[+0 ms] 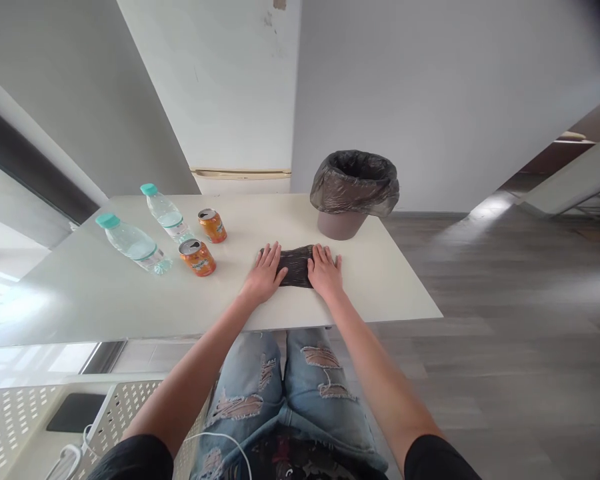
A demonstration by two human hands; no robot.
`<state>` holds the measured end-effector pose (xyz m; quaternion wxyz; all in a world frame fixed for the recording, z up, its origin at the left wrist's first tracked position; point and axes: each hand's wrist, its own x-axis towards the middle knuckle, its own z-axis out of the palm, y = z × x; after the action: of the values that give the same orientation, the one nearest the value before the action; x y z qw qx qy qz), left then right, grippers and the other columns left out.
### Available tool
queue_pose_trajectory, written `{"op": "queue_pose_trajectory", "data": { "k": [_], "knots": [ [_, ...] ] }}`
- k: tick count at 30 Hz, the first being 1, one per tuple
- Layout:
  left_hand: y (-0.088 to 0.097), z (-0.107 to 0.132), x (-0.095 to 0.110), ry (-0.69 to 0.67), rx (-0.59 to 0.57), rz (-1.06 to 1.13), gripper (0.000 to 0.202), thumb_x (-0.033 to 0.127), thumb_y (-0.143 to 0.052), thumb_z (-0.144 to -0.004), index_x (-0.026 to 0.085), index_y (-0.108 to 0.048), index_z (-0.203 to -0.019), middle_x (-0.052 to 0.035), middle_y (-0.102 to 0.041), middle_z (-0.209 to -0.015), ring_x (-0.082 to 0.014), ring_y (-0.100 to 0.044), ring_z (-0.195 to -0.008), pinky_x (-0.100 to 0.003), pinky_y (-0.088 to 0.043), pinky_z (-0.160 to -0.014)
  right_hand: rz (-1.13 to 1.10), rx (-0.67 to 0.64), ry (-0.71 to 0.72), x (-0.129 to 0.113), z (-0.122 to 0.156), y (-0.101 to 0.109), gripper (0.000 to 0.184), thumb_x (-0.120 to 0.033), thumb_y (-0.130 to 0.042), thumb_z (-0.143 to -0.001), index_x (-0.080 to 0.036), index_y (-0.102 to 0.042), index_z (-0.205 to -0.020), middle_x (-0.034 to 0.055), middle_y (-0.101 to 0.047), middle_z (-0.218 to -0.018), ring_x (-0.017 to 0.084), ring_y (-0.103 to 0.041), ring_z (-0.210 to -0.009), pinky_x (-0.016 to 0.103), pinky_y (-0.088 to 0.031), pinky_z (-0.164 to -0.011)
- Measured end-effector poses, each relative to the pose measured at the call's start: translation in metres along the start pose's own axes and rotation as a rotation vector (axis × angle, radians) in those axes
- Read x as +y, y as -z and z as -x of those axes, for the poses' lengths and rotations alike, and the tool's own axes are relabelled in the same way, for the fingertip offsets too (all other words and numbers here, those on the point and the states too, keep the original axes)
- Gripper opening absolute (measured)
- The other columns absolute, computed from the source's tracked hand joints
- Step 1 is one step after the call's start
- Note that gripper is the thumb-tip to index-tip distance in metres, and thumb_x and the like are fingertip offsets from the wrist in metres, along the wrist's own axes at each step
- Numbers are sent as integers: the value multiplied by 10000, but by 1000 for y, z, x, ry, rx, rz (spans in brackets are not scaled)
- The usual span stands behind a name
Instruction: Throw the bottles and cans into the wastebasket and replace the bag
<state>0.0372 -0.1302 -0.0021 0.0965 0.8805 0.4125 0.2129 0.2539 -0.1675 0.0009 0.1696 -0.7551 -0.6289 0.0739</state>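
Two bare hands, palms down over a white, smooth-topped table [390,287]. Left hand [263,275]: laid flat, fingers straight, thumb angled inward, over the left end of a flat rectangle of wrinkled black plastic film [296,268]. Right hand [326,272]: equally flat and opened out, over the right end of the same film (pressed from above, with no grasp by either hand). Film position: on the tabletop towards the near edge, middle strip exposed between the hands.

Beyond the right hand: one round, mauve-brown bin [341,227] with a translucent black plastic liner [347,195] folded over its rim. Left of the hands: two orange metal drink cans [198,259], tops opened; beside these, two clear plastic bottles [137,247] with turquoise caps. Lower left, below tabletop level: one perforated off-white basket [130,403], one flat black rectangular object [77,412].
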Motion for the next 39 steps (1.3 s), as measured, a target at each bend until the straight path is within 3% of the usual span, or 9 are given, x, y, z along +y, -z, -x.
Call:
{"op": "queue_pose_trajectory", "data": {
  "k": [5, 11, 15, 18, 21, 27, 30, 34, 39],
  "knots": [
    [14, 2, -3, 58, 402, 156, 371, 236, -365, -1080, 182, -634, -1329, -139, -652, -1424, -284, -553, -1383, -481, -432, -1202, -166, 359, 114, 7, 0, 12, 423, -273, -325, -1075, -124, -662, -1283, 205, -662, -1350, 343, -531, -1304, 537, -432, -1079],
    [13, -1, -15, 353, 556, 245, 262, 147, -426, -999, 215, -638, -1137, -126, -689, -1155, -302, -624, -1137, -472, -508, -1030, -184, 238, 475, -38, 33, 26, 245, -250, -479, -1049, -198, -715, -1008, 81, -694, -904, 203, -617, -870, 328, -495, -838],
    [19, -1, -21, 426, 842, 293, 249, 56, -414, -937, 216, -595, -994, -103, -559, -1084, -231, -603, -989, -381, -505, -940, -89, 182, 365, -97, 58, 7, 282, -333, -548, -1030, -173, -688, -1215, 150, -706, -1092, 298, -617, -1058, 412, -519, -885],
    [27, 2, -20, 422, 906, 301, 245, 14, -415, -891, 217, -553, -906, -85, -511, -1019, -216, -570, -925, -361, -496, -890, -32, 109, 312, -120, 63, -8, 495, -429, -597, -1009, -128, -618, -1402, 241, -638, -1336, 408, -560, -1231, 572, -508, -986],
    [32, 4, -13, 380, 877, 296, 241, -1, -435, -857, 223, -522, -830, -73, -499, -965, -212, -558, -906, -342, -494, -848, -59, 14, 464, -110, 66, -11, 434, -402, -558, -1048, -188, -638, -1417, 185, -628, -1435, 354, -541, -1353, 584, -427, -1157],
    [38, 1, -9, 349, 925, 388, 209, 43, -450, -879, 217, -526, -790, -61, -531, -900, -195, -552, -843, -324, -473, -782, -208, -293, 749, -37, 99, 26, 385, -420, -546, -1079, -281, -663, -1418, 92, -625, -1512, 260, -541, -1448, 595, -216, -1322],
    [44, 9, -11, 246, 809, 523, 203, 60, -469, -878, 213, -563, -784, -34, -578, -812, -181, -571, -788, -309, -465, -742, -216, -289, 724, -16, 117, 41, 526, -469, -606, -1048, -286, -557, -1540, 95, -555, -1590, 275, -453, -1538, 624, -134, -1345],
    [54, 49, -4, 38, 448, 466, 271, 41, -453, -885, 210, -657, -829, -35, -691, -854, -183, -661, -846, -331, -521, -818, -123, -204, 709, -12, 131, 34, 915, -502, -743, -954, -257, -277, -1702, 135, -428, -1681, 336, -319, -1611, 713, -132, -1319],
    [72, 104, 9, -195, -73, 153, 759, -50, -387, -799, 262, -617, -1452, -65, -614, -1528, -219, -524, -1464, -451, -439, -1210, -249, -44, 766, -10, 141, 4, 364, -241, -495, -1086, -273, -681, -1397, 66, -712, -1404, 241, -590, -1417, 612, -214, -1343]
  ]
}}
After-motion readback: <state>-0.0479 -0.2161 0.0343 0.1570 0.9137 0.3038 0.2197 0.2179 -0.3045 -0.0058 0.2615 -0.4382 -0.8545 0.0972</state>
